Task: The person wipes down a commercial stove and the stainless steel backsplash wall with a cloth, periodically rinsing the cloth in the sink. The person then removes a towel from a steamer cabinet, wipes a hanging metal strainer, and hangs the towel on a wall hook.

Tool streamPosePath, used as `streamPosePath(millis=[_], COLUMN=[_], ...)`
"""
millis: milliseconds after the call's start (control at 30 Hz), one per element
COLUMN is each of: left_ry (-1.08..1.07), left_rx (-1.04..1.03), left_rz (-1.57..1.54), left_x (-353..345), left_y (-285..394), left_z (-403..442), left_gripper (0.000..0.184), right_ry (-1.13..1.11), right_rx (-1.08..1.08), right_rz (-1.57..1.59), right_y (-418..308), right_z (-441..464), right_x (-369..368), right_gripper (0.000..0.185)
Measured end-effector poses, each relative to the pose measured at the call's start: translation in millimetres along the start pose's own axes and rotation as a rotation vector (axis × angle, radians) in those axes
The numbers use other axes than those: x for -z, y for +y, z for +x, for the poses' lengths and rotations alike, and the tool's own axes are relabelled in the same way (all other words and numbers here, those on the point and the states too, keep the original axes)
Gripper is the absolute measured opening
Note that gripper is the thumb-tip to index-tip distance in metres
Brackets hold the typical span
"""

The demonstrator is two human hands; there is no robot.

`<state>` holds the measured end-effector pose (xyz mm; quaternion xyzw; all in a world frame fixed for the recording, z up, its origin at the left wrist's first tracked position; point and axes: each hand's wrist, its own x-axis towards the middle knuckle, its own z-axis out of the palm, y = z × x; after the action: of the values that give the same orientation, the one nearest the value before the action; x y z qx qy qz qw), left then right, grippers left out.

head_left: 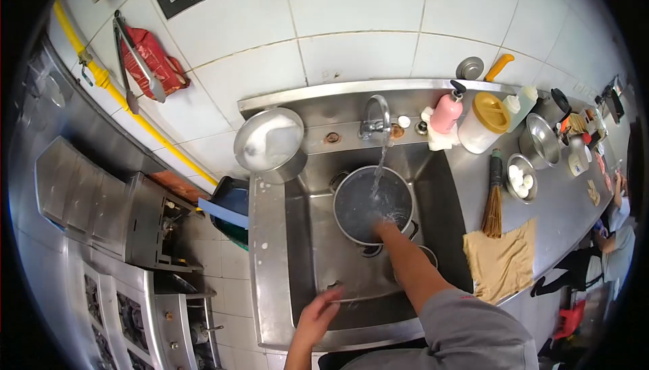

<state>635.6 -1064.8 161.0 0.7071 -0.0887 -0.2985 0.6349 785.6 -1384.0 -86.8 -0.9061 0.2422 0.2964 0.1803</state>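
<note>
A pot (343,225) with dark handles stands in the steel sink (318,255), with cloudy water in it. Water runs into it from the faucet (376,118). My right hand (385,228) reaches into the pot at its near side; its fingers are under water and blurred, so any grip is hidden. Over the near left part of the basin hovers my left hand (320,316), fingers apart and holding nothing. Partly behind my right forearm, another round vessel (431,256) sits in the sink.
At the sink's back left corner stands a large pot (291,169) with white suds. Along the right counter are a pink pump bottle (447,113), a gold-lidded tub (481,127), a stick brush (493,208), a bowl of eggs (520,195) and a tan cloth (503,262). People are far right.
</note>
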Motion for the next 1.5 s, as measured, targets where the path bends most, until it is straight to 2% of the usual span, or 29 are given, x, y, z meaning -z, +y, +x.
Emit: streamPosePath(millis=[100,167,233,300,367,433,533,567,633,700,733,800,833,867,933,967,1000,1067,1100,1167,1200,1267,1300,1333,1367,1400,1433,1467,1500], left_ry=[0.086,0.139,0.144,0.071,0.015,-0.035,-0.138,-0.132,0.087,0.302,0.409,0.322,0.228,0.132,0.163,0.189,0.191,0.512,0.512,0.621,0.629,0.442,0.431,0.435,0.403,0.361,0.380,0.372,0.265], left_rx=[0.145,0.171,0.182,0.328,0.249,0.175,0.532,0.532,0.446,0.345,0.294,0.273,0.252,0.229,0.248,0.268,0.258,0.296,0.298,-0.128,-0.134,-0.158,-0.080,-0.082,0.136,0.352,0.534,0.533,0.549], left_rz=[-0.381,-0.623,-0.726,-0.950,-0.941,-0.928,-0.948,-0.948,-0.974,-0.996,-1.008,-1.094,-1.178,-1.261,-1.250,-1.232,-1.232,-0.954,-0.958,-0.661,-0.661,0.035,0.394,0.396,0.127,-0.143,-0.459,-0.463,-0.656], left_x=[-23.5,-38.8,-51.0,-60.9,-65.9,-66.2,-51.4,-56.9,-84.2,-110.9,-116.4,-104.5,-97.4,-95.0,-96.9,-96.8,-98.5,-108.0,-106.7,-91.8,-83.7,-73.1,-76.9,-80.2,-82.7,-83.8,-84.2,-83.5,-78.3], left_y=[-15.6,-10.8,-0.9,12.7,19.5,6.0,-71.0,-72.8,-71.7,-69.6,-69.8,-72.2,-72.8,-69.7,-64.7,-56.4,-37.5,-3.7,-15.0,-48.1,-72.3,-123.0,-128.7,-132.4,-132.1,-132.7,-131.5,-124.5,-114.2], left_z=[76.7,127.0,169.8,198.6,203.0,214.5,283.8,281.7,274.9,272.8,271.4,269.7,269.6,270.6,273.0,273.6,274.5,269.3,273.4,286.0,294.9,308.6,310.5,316.3,319.3,320.7,325.3,323.2,315.2], left_gripper=[0.041,0.049,0.052,0.061,0.060,0.059,0.048,0.048,0.044,0.043,0.043,0.043,0.042,0.042,0.040,0.039,0.039,0.034,0.034,0.028,0.028,0.037,0.048,0.048,0.050,0.053,0.054,0.054,0.051], right_ry=[-0.004,0.339,0.165,0.365,0.427,0.536,0.336,0.560,0.586,0.357,0.354,0.414,0.584,0.584,0.538,0.482,0.484,0.792,0.790,0.962,0.964,0.544,0.545,0.259,-0.030,-0.032,0.208,0.448,0.483], right_rx=[0.034,0.497,0.782,0.984,1.093,1.119,1.017,1.058,0.881,0.380,0.382,0.365,0.526,0.532,0.716,0.506,0.516,0.570,0.570,0.592,0.602,0.532,0.535,0.455,0.369,0.370,0.519,0.652,0.825], right_rz=[0.063,0.178,0.602,0.622,0.571,0.604,0.573,0.567,0.552,0.602,0.600,0.881,0.516,0.507,0.706,0.587,0.587,0.226,0.222,0.050,0.052,-0.330,-0.327,-0.419,-0.501,-0.495,-0.169,0.160,0.311], right_y=[-3.6,-2.5,-2.2,-21.6,-35.2,-46.8,-55.5,-52.3,-34.6,-23.7,-21.0,-21.8,-30.1,-28.9,-29.1,-28.8,-25.5,-8.3,-0.4,7.1,14.0,31.8,29.0,24.4,19.0,16.3,16.7,17.9,11.4], right_z=[-33.9,-69.2,-102.9,-173.5,-213.8,-244.8,-266.1,-243.0,-179.9,-145.8,-137.7,-130.0,-131.8,-131.7,-131.3,-124.2,-107.6,-73.4,-69.9,-63.8,-54.4,-30.8,-31.2,-31.4,-34.7,-42.0,-51.5,-63.0,-87.9], right_x=[55.3,93.0,111.3,127.0,118.1,102.7,99.7,89.6,79.8,108.9,104.8,101.2,90.9,88.0,79.2,92.5,104.0,114.2,119.4,128.4,114.5,65.8,65.9,65.9,64.9,60.8,57.5,60.2,75.6], right_gripper=[0.044,0.040,0.036,0.036,0.033,0.037,0.039,0.038,0.034,0.027,0.027,0.024,0.022,0.022,0.034,0.029,0.029,0.024,0.024,0.025,0.025,0.028,0.028,0.031,0.035,0.035,0.037,0.038,0.036])
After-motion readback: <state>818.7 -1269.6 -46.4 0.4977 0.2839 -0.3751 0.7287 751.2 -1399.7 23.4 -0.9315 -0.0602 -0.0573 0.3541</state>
